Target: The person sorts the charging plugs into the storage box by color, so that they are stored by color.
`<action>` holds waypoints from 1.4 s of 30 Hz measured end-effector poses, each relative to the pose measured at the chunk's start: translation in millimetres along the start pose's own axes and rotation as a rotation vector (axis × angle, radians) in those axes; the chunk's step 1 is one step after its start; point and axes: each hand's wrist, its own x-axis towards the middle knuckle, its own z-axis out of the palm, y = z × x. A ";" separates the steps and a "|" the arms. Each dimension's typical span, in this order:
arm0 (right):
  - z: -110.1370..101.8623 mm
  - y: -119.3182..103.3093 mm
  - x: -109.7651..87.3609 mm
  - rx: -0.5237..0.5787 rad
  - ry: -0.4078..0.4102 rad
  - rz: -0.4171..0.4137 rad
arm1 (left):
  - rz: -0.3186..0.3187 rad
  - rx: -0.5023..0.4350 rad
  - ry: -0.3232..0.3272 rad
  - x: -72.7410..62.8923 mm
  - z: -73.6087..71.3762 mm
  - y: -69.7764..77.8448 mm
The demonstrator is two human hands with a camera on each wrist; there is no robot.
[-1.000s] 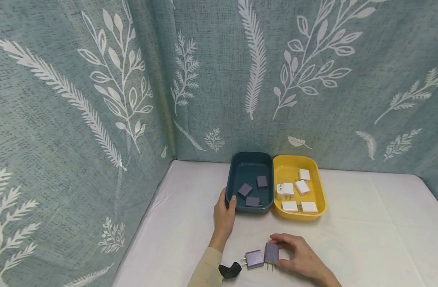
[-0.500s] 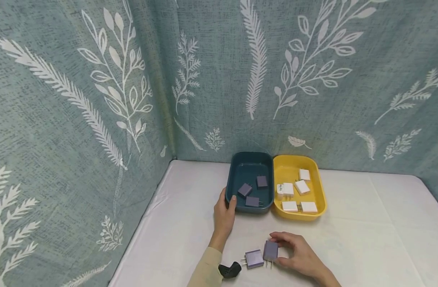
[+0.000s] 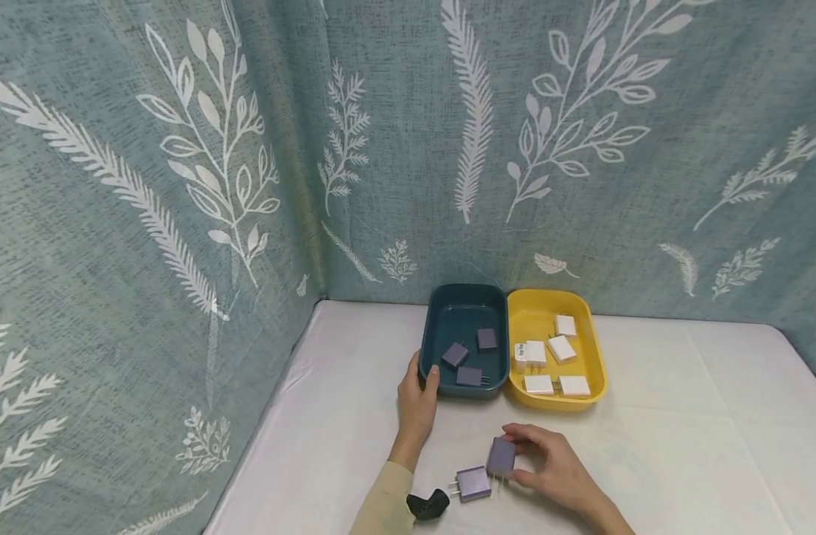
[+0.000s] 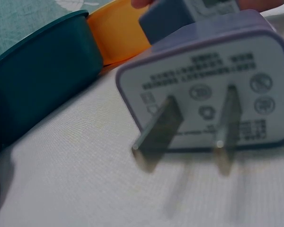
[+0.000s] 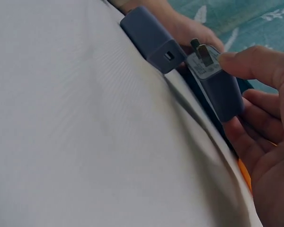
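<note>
My left hand (image 3: 418,405) grips the front left corner of a dark teal tray (image 3: 467,316), thumb at the front wall and fingers along the left side. Several purple charger plugs (image 3: 469,377) lie in that tray. My right hand (image 3: 555,464) pinches another purple charger plug (image 3: 501,456) between thumb and fingers, prongs pointing toward me. In the right wrist view the held charger (image 5: 222,92) shows its pronged face by the thumb. Just left of it a second charger (image 3: 473,484) lies on the table, prongs to the left; it looms large in the left wrist view.
A yellow tray (image 3: 535,316) stands against the teal tray's right side, holding several white charger plugs (image 3: 562,348). A black object (image 3: 429,505) sits beside the left sleeve (image 3: 384,501). Patterned green cloth (image 3: 394,148) hangs behind and to the left of the white-covered table (image 3: 682,431).
My right hand has raised the pinched charger slightly and moved it a little farther from me, tilting it. My left hand stays at the teal tray; the other chargers have not moved.
</note>
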 end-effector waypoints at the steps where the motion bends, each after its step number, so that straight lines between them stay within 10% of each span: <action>1: 0.1 -0.4 0.8 0.007 0.006 0.002 | -0.002 0.003 0.001 0.1 0.0 -0.3; 31: 2.5 -16.6 24.4 0.146 0.144 -0.091 | 0.015 -0.012 -0.001 1.1 0.2 -1.4; 42: 2.1 -27.1 33.0 0.143 0.244 -0.001 | 0.011 -0.011 0.002 1.1 0.6 -2.8</action>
